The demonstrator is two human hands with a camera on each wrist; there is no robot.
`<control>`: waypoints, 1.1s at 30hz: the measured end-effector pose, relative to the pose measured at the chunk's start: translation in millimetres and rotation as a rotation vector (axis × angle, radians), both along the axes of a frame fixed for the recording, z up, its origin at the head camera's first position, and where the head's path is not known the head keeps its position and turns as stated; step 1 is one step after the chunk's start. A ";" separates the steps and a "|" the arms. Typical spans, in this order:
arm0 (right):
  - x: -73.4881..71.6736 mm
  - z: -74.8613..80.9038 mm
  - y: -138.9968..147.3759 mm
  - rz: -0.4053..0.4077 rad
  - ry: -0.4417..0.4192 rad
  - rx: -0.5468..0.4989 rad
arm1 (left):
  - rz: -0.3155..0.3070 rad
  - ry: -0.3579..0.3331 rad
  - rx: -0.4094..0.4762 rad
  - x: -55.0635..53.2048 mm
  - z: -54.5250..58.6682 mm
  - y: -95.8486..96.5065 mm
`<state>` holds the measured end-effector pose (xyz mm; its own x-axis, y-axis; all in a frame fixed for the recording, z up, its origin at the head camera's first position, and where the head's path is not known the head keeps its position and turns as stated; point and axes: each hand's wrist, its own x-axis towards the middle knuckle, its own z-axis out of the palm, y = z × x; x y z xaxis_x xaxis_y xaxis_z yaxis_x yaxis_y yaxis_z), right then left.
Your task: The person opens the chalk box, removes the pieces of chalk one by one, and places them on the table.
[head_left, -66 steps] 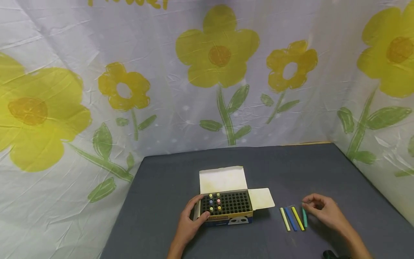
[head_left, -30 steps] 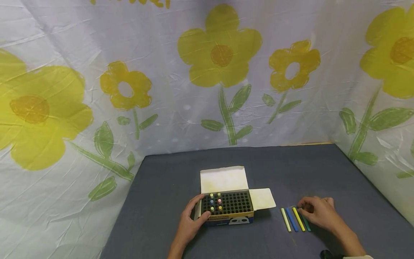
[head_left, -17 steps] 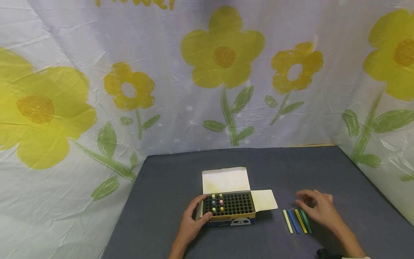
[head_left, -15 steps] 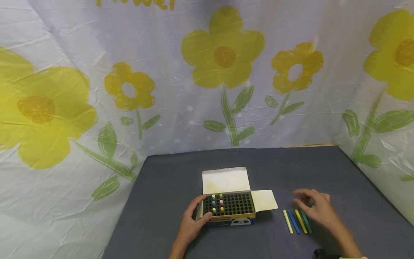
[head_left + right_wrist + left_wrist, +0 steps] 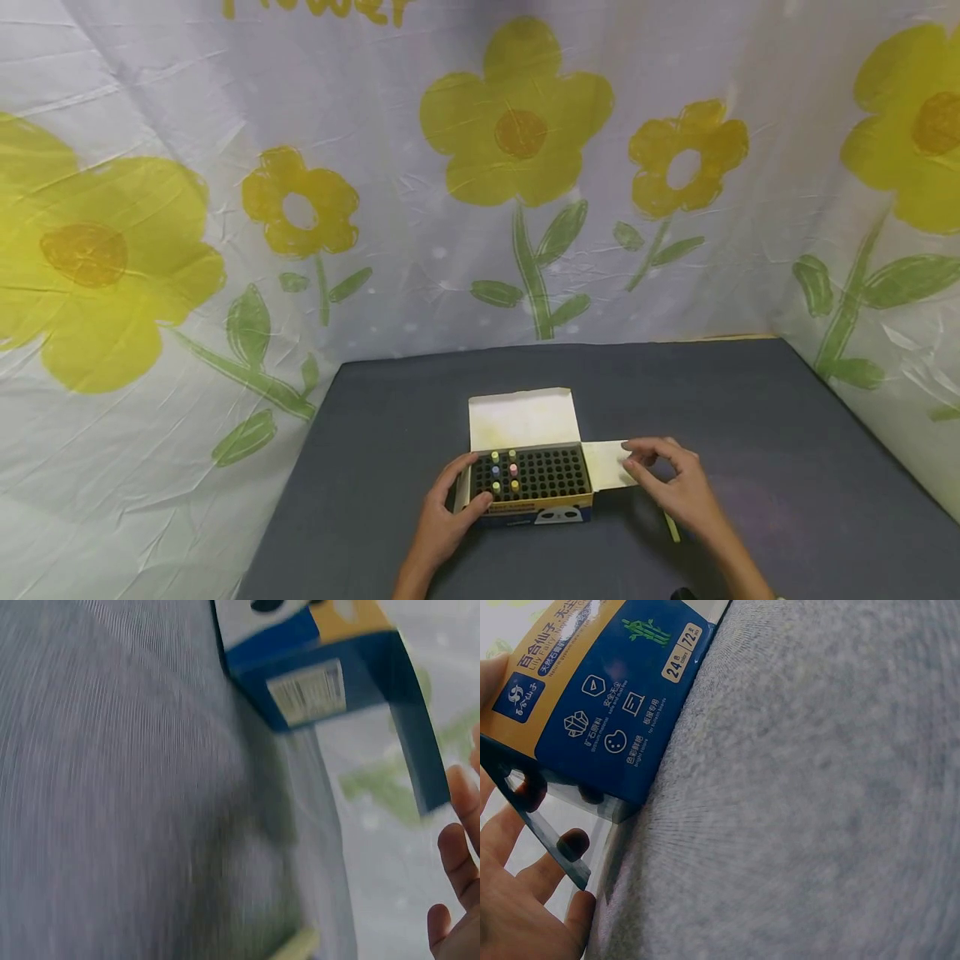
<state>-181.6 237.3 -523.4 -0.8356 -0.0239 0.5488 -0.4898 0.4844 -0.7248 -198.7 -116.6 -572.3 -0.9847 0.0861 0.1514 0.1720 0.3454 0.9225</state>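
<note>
A chalk box stands on the dark cloth with its lid folded back. Several chalk sticks stand upright in holes at the left of its black holder. My left hand grips the box's left end, thumb at the front edge and index finger at the back corner; in the left wrist view, fingers show behind the end flap. Over the right flap hovers my right hand, fingers bent loosely, nothing visible between them. A pale yellow chalk stick shows beneath it; the other loose sticks are hidden by this hand and arm.
The dark cloth covers the table. Behind and to the sides hangs a white curtain with yellow flowers. The white lid leans backward behind the box.
My right hand first let go of the green chalk beside the yellow one, then rose and moved left to the box's right flap. The left hand stays on the box.
</note>
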 end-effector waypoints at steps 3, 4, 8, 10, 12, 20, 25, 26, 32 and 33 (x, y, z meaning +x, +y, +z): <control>-4.8 2.6 -13.4 0.021 0.041 0.003 | 0.009 0.005 -0.008 -0.6 0.5 0.3; -6.5 3.5 -17.7 0.024 0.057 0.009 | 0.010 0.008 -0.009 -0.8 0.6 0.3; -14.2 8.1 -34.6 0.037 0.110 0.034 | 0.012 0.008 -0.018 -1.2 -0.2 0.3; -17.9 9.9 -42.6 0.058 0.119 0.042 | 0.013 0.006 -0.022 -1.0 -0.3 0.2; -20.7 11.7 -50.3 0.082 0.108 0.049 | 0.013 0.002 -0.020 -0.6 0.0 0.3; -25.5 13.0 -80.3 0.165 0.028 0.140 | 0.007 -0.005 0.001 -0.1 0.8 0.3; -26.8 13.8 -96.3 0.210 0.010 0.219 | 0.007 -0.002 0.002 -0.4 0.6 0.4; -27.1 14.0 -99.0 0.219 0.013 0.233 | 0.006 -0.002 0.003 -0.3 0.9 0.4; -29.0 13.2 -111.6 0.274 0.006 0.302 | 0.003 -0.003 0.013 0.5 2.5 0.4; -29.1 13.0 -113.0 0.283 -0.003 0.312 | 0.005 -0.005 0.014 0.5 2.6 0.5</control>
<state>-210.7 124.3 -510.3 -0.7737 -0.4173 0.4767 -0.6334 0.5279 -0.5658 -198.2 -116.1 -569.7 -0.9859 0.0790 0.1473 0.1654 0.3337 0.9280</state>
